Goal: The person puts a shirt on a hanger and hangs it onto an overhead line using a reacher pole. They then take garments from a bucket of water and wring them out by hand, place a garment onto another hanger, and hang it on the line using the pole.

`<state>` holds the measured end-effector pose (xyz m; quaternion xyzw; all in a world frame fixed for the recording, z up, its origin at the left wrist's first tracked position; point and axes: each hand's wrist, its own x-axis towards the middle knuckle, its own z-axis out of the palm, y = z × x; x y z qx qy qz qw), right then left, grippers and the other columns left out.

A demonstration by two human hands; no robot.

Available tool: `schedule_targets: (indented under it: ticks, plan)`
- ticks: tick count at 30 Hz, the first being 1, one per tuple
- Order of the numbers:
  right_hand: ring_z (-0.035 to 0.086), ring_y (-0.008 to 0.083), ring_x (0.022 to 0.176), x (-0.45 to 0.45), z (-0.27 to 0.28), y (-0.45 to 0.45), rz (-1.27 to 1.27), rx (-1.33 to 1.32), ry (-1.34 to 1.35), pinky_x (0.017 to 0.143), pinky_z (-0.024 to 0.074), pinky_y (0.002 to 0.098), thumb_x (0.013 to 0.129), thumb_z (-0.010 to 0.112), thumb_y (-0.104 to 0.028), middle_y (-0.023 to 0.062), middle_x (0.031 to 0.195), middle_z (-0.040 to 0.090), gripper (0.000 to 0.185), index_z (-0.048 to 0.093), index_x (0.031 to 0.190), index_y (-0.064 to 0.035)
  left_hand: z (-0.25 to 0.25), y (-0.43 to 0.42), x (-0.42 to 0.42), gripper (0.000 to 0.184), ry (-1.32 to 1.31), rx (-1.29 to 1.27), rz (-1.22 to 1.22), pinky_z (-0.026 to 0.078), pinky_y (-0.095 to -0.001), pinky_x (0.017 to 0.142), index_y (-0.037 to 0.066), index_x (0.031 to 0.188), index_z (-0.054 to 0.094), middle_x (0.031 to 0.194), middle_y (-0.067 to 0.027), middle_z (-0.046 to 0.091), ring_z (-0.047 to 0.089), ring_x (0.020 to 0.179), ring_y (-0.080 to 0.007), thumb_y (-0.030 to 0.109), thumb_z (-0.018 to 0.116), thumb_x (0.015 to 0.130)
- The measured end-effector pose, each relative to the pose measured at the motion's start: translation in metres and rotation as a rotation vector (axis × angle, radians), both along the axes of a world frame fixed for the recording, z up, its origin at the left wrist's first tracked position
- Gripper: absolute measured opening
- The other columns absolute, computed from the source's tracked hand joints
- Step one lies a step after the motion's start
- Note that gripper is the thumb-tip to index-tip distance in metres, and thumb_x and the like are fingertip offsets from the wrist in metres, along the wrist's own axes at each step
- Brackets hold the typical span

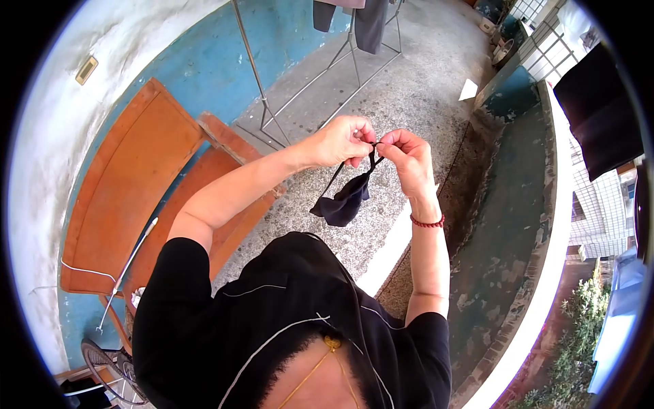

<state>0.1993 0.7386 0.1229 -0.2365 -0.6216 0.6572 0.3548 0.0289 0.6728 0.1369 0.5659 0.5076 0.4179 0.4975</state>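
Observation:
A small black cloth item [346, 201] with thin black straps hangs in the air at the middle of the view. My left hand [343, 141] pinches a strap at its upper end, the fingertips closed on it. Close beside it, my right hand [407, 157] pinches the same strap area between thumb and finger, with a red beaded bracelet on the wrist. The fingertips of both hands nearly meet, and the cloth dangles just below them. What exactly lies between the fingertips is too small to make out.
An orange-brown wooden bench [129, 198] stands at the left, with a thin white-tipped pole [133, 255] on it. Metal drying racks [351, 44] with dark clothes stand ahead. A low green wall [507, 225] runs along the right, and black cloth [599, 112] hangs beyond it.

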Motion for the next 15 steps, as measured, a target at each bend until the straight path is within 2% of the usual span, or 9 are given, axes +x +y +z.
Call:
schedule_targets:
  ticks: [1,5,8,10,13,15]
  plan:
    - [0.053,0.0071,0.065,0.001,-0.001,0.000,0.000,0.000,0.002,0.060,0.0413,0.0200,0.074,0.060,0.001,0.0028,0.071,0.060,0.003,0.059,0.076,0.0000,0.000,0.000,0.002,0.016,-0.069,-0.073,-0.002,0.042,-0.0213,0.058,0.003,0.093,0.056,0.082,-0.0008,0.056,0.051,0.071,-0.0063,0.008,0.059,0.079]
    - [0.054,0.0066,0.065,0.007,0.005,-0.002,-0.041,0.041,-0.041,0.060,0.0414,0.0196,0.074,0.060,0.001,0.0020,0.071,0.060,0.003,0.059,0.076,-0.0007,0.006,-0.001,0.009,0.018,-0.121,-0.100,-0.023,0.041,-0.0203,0.054,0.003,0.095,0.058,0.081,-0.0013,0.056,0.050,0.068,-0.0051,0.009,0.060,0.078]
    - [0.054,0.0065,0.067,0.014,0.007,-0.002,-0.042,0.035,-0.028,0.061,0.0414,0.0198,0.074,0.061,0.000,0.0018,0.071,0.060,0.003,0.058,0.075,-0.0008,0.011,-0.001,0.011,0.017,-0.078,-0.092,-0.015,0.043,-0.0217,0.060,0.003,0.093,0.058,0.082,-0.0012,0.057,0.052,0.072,-0.0062,0.009,0.061,0.078]
    - [0.054,0.0066,0.068,0.019,0.008,-0.002,-0.035,0.036,-0.014,0.062,0.0415,0.0202,0.074,0.060,-0.001,0.0017,0.071,0.060,0.003,0.058,0.076,-0.0007,0.009,0.002,0.012,0.015,0.011,0.113,-0.028,0.044,-0.0233,0.067,0.002,0.091,0.058,0.082,-0.0005,0.057,0.053,0.077,-0.0076,0.006,0.061,0.076]
    - [0.054,0.0070,0.069,0.027,0.012,-0.002,0.015,0.041,-0.016,0.064,0.0419,0.0211,0.076,0.060,-0.004,0.0013,0.073,0.060,0.005,0.060,0.078,-0.0004,0.017,0.001,0.017,0.016,0.039,0.111,-0.061,0.044,-0.0244,0.074,0.002,0.089,0.058,0.084,0.0001,0.057,0.053,0.083,-0.0083,0.002,0.061,0.074]
    - [0.054,0.0076,0.071,0.033,0.010,0.000,0.080,0.053,-0.083,0.067,0.0422,0.0218,0.076,0.058,-0.006,0.0006,0.074,0.060,0.008,0.062,0.082,-0.0005,0.015,0.004,0.020,0.015,0.023,0.116,-0.090,0.043,-0.0239,0.073,0.003,0.088,0.057,0.085,0.0004,0.056,0.053,0.083,-0.0079,0.001,0.060,0.073]
